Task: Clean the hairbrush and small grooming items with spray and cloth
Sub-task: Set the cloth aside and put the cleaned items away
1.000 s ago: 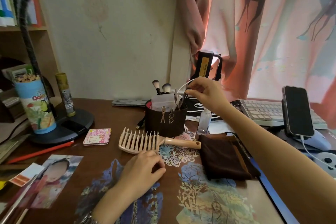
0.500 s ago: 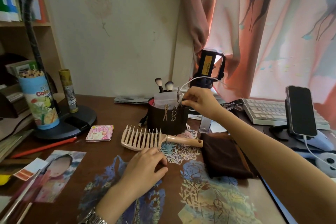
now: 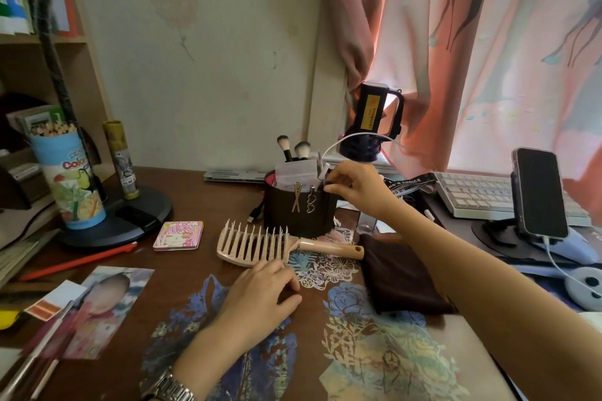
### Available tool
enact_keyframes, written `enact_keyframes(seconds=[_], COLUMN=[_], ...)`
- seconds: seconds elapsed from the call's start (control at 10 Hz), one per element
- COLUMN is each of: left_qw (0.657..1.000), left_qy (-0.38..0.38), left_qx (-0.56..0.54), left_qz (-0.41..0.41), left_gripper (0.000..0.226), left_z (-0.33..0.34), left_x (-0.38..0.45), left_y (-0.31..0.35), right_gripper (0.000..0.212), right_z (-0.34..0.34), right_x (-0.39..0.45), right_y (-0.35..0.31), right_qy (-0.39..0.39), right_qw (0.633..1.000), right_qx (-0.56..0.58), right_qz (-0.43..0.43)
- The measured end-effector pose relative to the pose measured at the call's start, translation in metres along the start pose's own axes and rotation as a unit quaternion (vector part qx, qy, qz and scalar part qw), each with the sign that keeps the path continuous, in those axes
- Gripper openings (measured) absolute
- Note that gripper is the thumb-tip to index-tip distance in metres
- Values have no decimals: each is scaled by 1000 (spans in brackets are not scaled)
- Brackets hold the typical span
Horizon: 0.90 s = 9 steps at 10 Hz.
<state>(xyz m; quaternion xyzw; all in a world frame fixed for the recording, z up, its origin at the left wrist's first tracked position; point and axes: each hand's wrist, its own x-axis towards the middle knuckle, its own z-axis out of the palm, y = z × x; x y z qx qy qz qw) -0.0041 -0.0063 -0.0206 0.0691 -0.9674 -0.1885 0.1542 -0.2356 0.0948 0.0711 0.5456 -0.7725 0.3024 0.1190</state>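
Organizer cup (image 3: 298,218): dark round holder standing on the desk just behind the hairbrush; 2 makeup brushes (image 3: 293,148) stick up at its back, a clear plastic packet (image 3: 295,174) sits inside, and 2 metal hair clips (image 3: 304,200) are clipped on its front rim.
Pencil tube (image 3: 70,179): tall printed cylinder at the left on the lamp base, packed with coloured pencils.
Right hand (image 3: 355,187): at the cup's right rim, thumb and fingertips pinched together on a small item there; what it is cannot be made out.
Left hand (image 3: 260,295): resting on the desk just in front of the hairbrush, fingers loosely curled, holding nothing.
Hairbrush (image 3: 260,242): beige, wide-toothed, lying flat with teeth up, handle pointing right toward the cloth.
Cloth (image 3: 397,277): dark brown, folded, lying just right of the brush handle, partly under the right forearm.
Change: the right hand has dropped from above the cup to its rim over the last 1 second; the left hand stays put.
Desk (image 3: 208,202): dark wood with floral paper cut-outs, a pink compact mirror (image 3: 178,235), a red pencil and a photo print.
Room: lamp (image 3: 107,215) and shelf at left, pink printed curtain (image 3: 472,42) behind, keyboard (image 3: 479,194) and a phone (image 3: 539,192) on a stand at right.
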Motion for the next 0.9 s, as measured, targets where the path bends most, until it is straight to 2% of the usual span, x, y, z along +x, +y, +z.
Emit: enact_keyframes(seconds=[0.5, 0.7, 0.8, 0.9], left_qw=[1000, 1000, 1000, 1000], left_qy=[-6, -13, -13, -11], left_qx=[-10, -11, -7, -4], left_qz=[-7, -9, -8, -9], left_gripper=[15, 15, 16, 16], left_z=[1, 0, 0, -1], left_x=[1, 1, 1, 0], left_y=[-2, -3, -3, -3], right_gripper=[18, 31, 29, 26], right_z=[-3, -8, -16, -31], right_x=[-1, -3, -1, -3], right_y=[-9, -17, -20, -31], right_qy=[-45, -72, -51, -31], right_qw=[997, 993, 994, 993], right_qx=[-38, -47, -46, -94], right_qz=[44, 76, 82, 64])
